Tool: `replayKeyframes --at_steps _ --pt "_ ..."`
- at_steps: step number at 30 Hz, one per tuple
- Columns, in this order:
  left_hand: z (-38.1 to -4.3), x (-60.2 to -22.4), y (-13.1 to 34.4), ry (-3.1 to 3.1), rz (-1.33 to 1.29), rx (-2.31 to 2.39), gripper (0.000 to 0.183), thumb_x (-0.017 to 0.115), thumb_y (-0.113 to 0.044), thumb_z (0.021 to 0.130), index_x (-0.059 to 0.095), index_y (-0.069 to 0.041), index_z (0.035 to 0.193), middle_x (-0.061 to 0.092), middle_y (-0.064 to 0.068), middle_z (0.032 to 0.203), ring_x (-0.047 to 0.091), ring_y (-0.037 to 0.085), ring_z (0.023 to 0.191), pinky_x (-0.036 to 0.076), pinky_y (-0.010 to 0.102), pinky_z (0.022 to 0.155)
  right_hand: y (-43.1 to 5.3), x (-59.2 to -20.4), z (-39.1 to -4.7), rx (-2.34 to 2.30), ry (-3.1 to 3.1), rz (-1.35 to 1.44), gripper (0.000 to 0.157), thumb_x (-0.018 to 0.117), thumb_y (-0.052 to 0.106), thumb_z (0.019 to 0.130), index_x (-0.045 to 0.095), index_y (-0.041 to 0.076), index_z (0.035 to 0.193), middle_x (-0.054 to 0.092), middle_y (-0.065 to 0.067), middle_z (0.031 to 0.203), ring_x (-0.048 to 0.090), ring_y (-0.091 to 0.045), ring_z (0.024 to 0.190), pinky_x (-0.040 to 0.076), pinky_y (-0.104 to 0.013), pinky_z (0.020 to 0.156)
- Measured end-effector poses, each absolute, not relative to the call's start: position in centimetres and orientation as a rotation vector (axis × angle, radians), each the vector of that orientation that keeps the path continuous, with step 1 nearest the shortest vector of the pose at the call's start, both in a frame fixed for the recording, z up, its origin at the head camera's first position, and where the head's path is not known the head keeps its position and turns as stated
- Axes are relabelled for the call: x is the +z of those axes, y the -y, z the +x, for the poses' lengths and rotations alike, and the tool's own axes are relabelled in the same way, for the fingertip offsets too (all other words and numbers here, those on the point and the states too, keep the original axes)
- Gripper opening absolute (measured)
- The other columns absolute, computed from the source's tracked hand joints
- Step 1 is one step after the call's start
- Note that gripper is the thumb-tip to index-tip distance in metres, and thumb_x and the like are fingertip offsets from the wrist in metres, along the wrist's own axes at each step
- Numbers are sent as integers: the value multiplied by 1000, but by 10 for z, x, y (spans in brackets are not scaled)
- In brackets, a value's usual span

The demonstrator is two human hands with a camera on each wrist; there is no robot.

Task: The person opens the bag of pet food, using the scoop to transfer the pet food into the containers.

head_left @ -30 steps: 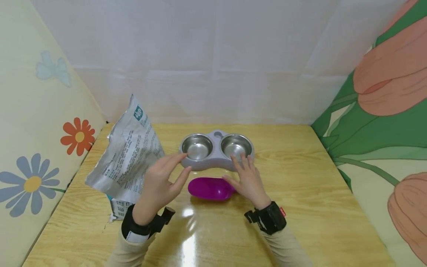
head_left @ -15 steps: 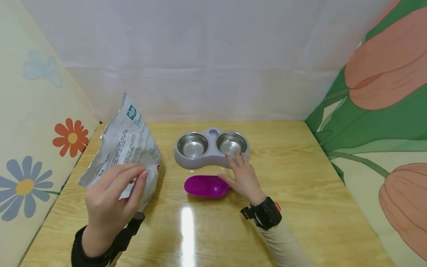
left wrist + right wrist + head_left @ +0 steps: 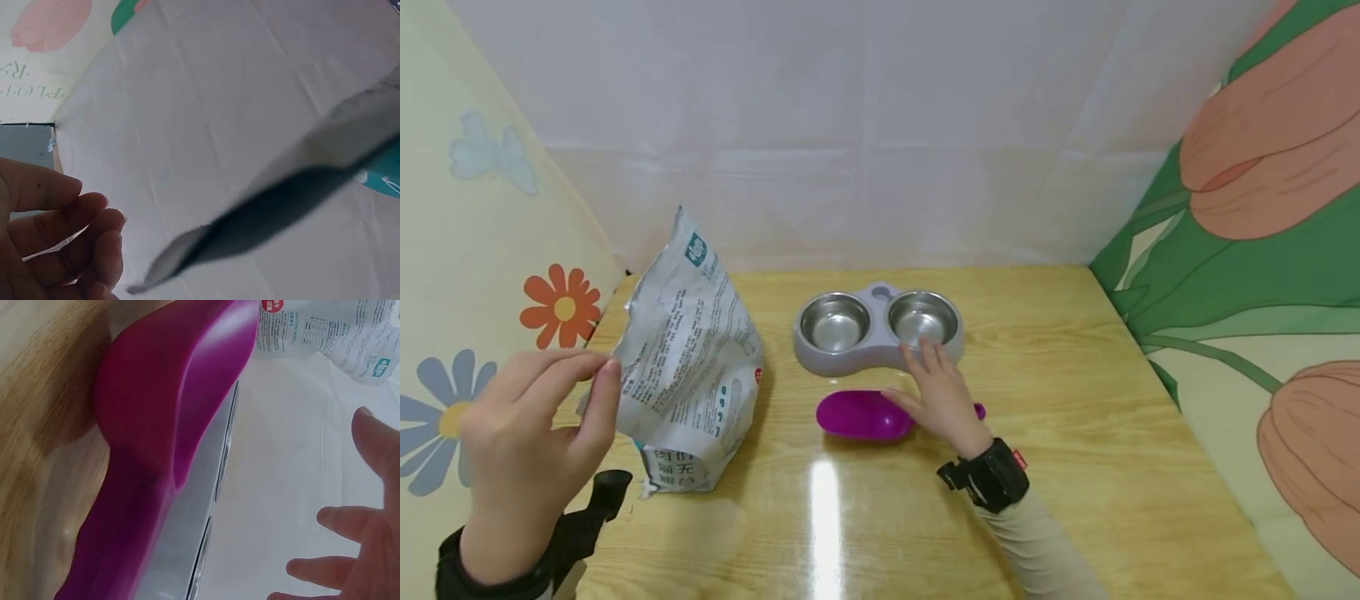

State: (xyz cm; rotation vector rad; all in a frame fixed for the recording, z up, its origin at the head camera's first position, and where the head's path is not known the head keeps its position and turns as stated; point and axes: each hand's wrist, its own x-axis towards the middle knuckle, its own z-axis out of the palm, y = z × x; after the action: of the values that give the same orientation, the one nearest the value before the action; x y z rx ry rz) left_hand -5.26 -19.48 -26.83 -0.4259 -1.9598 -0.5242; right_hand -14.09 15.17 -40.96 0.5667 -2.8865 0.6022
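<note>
A silvery printed bag (image 3: pixel 692 342) stands upright on the left of the table. My left hand (image 3: pixel 535 442) is at its left edge in the head view, fingers loosely bent, thumb near the fingertips. In the left wrist view the left hand (image 3: pixel 62 244) is apart from the bag's open top edge (image 3: pixel 269 219) and holds nothing. A magenta scoop (image 3: pixel 861 417) lies in the middle, handle to the right. Over that handle my right hand (image 3: pixel 943 404) hovers with fingers spread. The right wrist view shows a gap between the right hand (image 3: pixel 369 544) and the scoop (image 3: pixel 144 387).
Behind the scoop stands a grey double pet bowl stand (image 3: pixel 877 337) with two steel bowls; nothing shows inside them. A white sheet (image 3: pixel 865 133) hangs at the back. Flower-printed panels (image 3: pixel 1247 275) flank the wooden table (image 3: pixel 1060 350) on both sides.
My left hand has moved left and toward me, from near the bowls across the bag to its left side. The right hand stays over the scoop's handle. Bag, scoop and bowls have not moved.
</note>
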Motion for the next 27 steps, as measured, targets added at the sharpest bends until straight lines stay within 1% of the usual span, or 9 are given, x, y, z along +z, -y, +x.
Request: replayKeyframes --at_steps 3,6,8,10,13,19,22,24,27 --pt "-54 -268 206 2086 -380 -515 47 51 -33 86 63 10 74 59 21 67 50 31 59 33 11 64 -148 -407 -142 602 2858 591 74 60 46 82 35 5 139 23 -27 142 20 -46 130 26 -62 94" --pt "-54 -267 213 2235 -344 -497 29 58 -21 80 65 7 77 59 16 65 47 24 56 31 18 54 -141 -402 -144 602 2825 627 72 61 45 83 38 3 137 30 -28 138 25 -45 128 28 -59 95" --pt "-53 -267 215 2307 -331 -488 18 62 -12 75 65 5 78 58 13 64 44 20 54 30 18 50 -134 -395 -146 609 2805 654 70 60 43 83 39 2 136 35 -28 136 29 -44 127 29 -56 97" --pt "-54 -267 216 2336 -336 -482 13 62 -7 72 65 5 77 57 11 62 43 17 51 30 17 48 -126 -388 -148 611 2789 692 67 59 42 85 40 2 135 38 -26 135 32 -41 126 29 -52 99" --pt "-56 -267 217 2337 -340 -495 11 62 -5 72 64 6 76 56 10 59 40 14 49 29 16 47 -109 -373 -151 653 2741 764 64 59 40 86 43 0 133 44 -22 132 38 -37 124 28 -48 101" --pt "-60 -270 220 2321 -353 -570 8 59 -3 72 62 5 73 54 8 57 37 7 49 29 13 46 -71 -343 -151 779 2597 941 50 62 33 85 55 -1 121 58 -14 119 52 -29 111 39 -39 93" --pt "-63 -272 221 2301 -359 -596 9 58 -4 73 61 4 73 54 7 57 36 2 49 29 13 46 -52 -328 -151 796 2540 1039 40 61 31 86 62 1 111 64 -11 108 59 -24 100 44 -34 86" --pt "-65 -274 222 2290 -368 -608 10 57 -5 73 61 4 73 54 6 56 36 -1 50 30 12 46 -40 -319 -152 809 2519 1106 32 59 31 87 65 3 103 67 -8 98 63 -19 89 47 -29 80" --pt "-67 -276 225 2273 -396 -624 12 57 -6 71 61 5 73 54 6 56 37 -2 50 31 12 46 -20 -309 -154 901 2505 1209 23 58 30 89 67 8 90 68 -1 84 62 -9 75 46 -20 72"
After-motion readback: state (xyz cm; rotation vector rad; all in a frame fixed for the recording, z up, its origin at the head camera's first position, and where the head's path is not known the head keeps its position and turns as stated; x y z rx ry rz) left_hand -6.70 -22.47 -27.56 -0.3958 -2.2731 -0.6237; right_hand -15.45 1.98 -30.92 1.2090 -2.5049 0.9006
